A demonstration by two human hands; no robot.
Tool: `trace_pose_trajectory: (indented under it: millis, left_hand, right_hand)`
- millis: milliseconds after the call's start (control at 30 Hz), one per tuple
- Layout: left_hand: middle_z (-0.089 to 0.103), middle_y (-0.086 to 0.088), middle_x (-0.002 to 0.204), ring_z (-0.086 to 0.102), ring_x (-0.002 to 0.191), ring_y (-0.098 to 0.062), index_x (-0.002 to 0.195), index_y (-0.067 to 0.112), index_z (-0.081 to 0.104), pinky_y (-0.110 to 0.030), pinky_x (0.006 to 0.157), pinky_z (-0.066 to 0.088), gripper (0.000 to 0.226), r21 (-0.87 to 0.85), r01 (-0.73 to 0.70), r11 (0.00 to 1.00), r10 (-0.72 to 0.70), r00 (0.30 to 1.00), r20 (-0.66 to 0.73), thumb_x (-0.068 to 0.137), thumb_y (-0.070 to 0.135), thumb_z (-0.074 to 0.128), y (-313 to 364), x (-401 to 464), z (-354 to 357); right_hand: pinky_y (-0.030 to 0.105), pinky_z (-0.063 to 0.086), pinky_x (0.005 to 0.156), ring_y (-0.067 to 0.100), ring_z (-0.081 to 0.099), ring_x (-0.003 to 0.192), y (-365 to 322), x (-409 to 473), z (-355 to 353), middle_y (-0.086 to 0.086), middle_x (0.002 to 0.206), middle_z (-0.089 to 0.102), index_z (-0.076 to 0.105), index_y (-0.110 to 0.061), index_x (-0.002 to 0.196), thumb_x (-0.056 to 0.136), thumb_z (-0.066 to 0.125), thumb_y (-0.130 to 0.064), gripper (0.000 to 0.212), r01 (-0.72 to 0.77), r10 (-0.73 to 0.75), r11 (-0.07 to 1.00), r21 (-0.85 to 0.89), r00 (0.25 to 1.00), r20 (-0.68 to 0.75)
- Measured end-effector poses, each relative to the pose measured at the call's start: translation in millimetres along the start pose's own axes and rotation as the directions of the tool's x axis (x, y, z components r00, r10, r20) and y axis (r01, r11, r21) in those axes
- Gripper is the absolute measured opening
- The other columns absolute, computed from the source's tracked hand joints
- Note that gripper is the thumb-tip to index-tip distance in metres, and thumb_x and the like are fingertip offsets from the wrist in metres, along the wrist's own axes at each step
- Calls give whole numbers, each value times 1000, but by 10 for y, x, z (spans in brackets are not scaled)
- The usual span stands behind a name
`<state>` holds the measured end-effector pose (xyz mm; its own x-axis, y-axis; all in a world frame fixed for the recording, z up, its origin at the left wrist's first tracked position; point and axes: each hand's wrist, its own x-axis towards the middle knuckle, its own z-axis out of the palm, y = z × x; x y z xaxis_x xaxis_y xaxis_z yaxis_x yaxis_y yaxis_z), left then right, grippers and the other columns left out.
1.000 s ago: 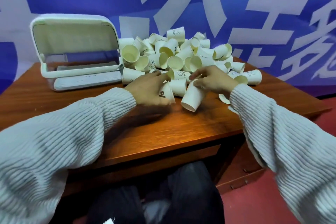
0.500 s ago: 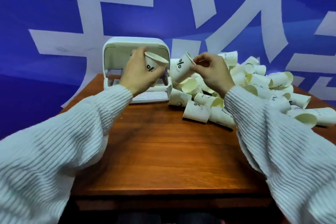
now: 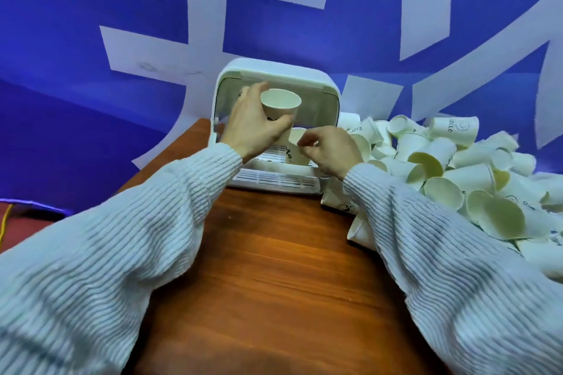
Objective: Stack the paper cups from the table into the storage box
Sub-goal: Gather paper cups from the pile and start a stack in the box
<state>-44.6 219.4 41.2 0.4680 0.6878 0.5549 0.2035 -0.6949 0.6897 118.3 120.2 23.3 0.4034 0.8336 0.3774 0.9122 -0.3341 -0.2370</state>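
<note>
The white storage box [image 3: 327, 100] stands open at the far end of the wooden table [image 3: 274, 268], its lid raised. My left hand [image 3: 253, 128] grips a white paper cup [image 3: 281, 103] upright in front of the lid, mouth up. My right hand [image 3: 329, 151] pinches the rim of a second cup [image 3: 294, 149] low inside the box, on its slatted floor. A big heap of loose paper cups [image 3: 457, 173] lies on the table to the right of the box.
A blue banner with large white characters [image 3: 304, 9] hangs right behind the table. The left table edge [image 3: 170, 149] drops off beside the box. A cup [image 3: 361, 228] lies against my right sleeve. Bare wood spreads between my forearms.
Both hands carried their cups from above the table's middle to the box. The right cup went down into the box; the left cup is now upright before the lid. The view moved closer.
</note>
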Motion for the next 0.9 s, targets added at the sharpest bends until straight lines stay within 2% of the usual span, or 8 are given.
trace_pose_trajectory:
  millis: [67, 167, 267, 367, 500, 667, 833, 900]
  left_hand:
    - [47, -4, 145, 47, 133, -18, 149, 14, 43, -22, 98, 32, 76, 47, 11, 999, -12, 1000, 12, 86, 41, 76, 16, -3, 56]
    - [48, -6, 145, 47, 133, -20, 149, 14, 43, -25, 98, 34, 76, 122, 9, 992, -14, 999, 45, 86, 42, 75, 73, 15, 149]
    - [51, -8, 141, 50, 129, -22, 146, 13, 46, -30, 102, 39, 74, 165, -2, 986, -9, 998, 68, 85, 43, 76, 167, 113, 183]
    - [53, -10, 140, 52, 129, -24, 143, 10, 48, -33, 105, 42, 74, 201, -13, 980, -8, 995, 102, 83, 42, 77, 273, 278, 188]
    - [51, -10, 143, 51, 130, -24, 145, 8, 46, -32, 108, 40, 78, 194, 5, 981, -30, 992, 125, 82, 40, 79, 381, 507, 290]
    - [60, -6, 131, 58, 120, -21, 134, 12, 56, -36, 102, 48, 70, 123, -10, 992, -5, 993, 121, 78, 42, 83, 309, 344, 526]
    - [54, -12, 138, 52, 129, -26, 142, 11, 50, -41, 110, 41, 77, 274, -6, 962, -39, 987, 157, 80, 45, 80, 73, 253, 642]
    - [53, -13, 138, 51, 130, -29, 143, 11, 50, -43, 110, 41, 79, 362, -16, 932, -79, 966, 247, 81, 53, 75, -16, 243, 687]
  right_hand:
    - [39, 53, 94, 22, 70, 105, 71, 32, 24, -7, 107, 78, 79, -32, 104, 89, 68, -33, 19, 20, -17, 998, -55, 998, 59]
    - [39, 52, 95, 24, 69, 107, 189, 90, 4, -7, 109, 78, 78, -32, 108, 90, 67, -36, 21, 29, -25, 999, -36, 995, 92]
    - [39, 53, 89, 23, 67, 106, 222, 117, -51, -8, 111, 76, 74, -33, 110, 93, 58, -42, 25, 30, -30, 998, 56, 1000, 0]
    - [42, 56, 83, 22, 67, 101, 253, 112, -88, -11, 106, 75, 72, -37, 106, 91, 48, -42, 28, -26, 38, 988, 150, 996, -79]
    - [41, 55, 92, 18, 66, 108, 354, 85, -198, -11, 113, 75, 73, -31, 109, 93, 49, -27, 29, -39, 91, 955, 293, 982, -164]
    - [38, 53, 96, 12, 66, 110, 541, 28, -329, -12, 116, 75, 74, -28, 110, 96, 53, -24, 26, -33, 83, 959, 283, 983, -165]
    - [37, 54, 93, 13, 66, 107, 525, -29, -373, -10, 113, 75, 75, -28, 109, 95, 54, -26, 25, -10, 55, 965, 262, 985, -163]
    - [38, 53, 95, 14, 65, 107, 529, -85, -404, -9, 113, 76, 75, -26, 110, 95, 55, -26, 25, 5, 43, 965, 262, 984, -175]
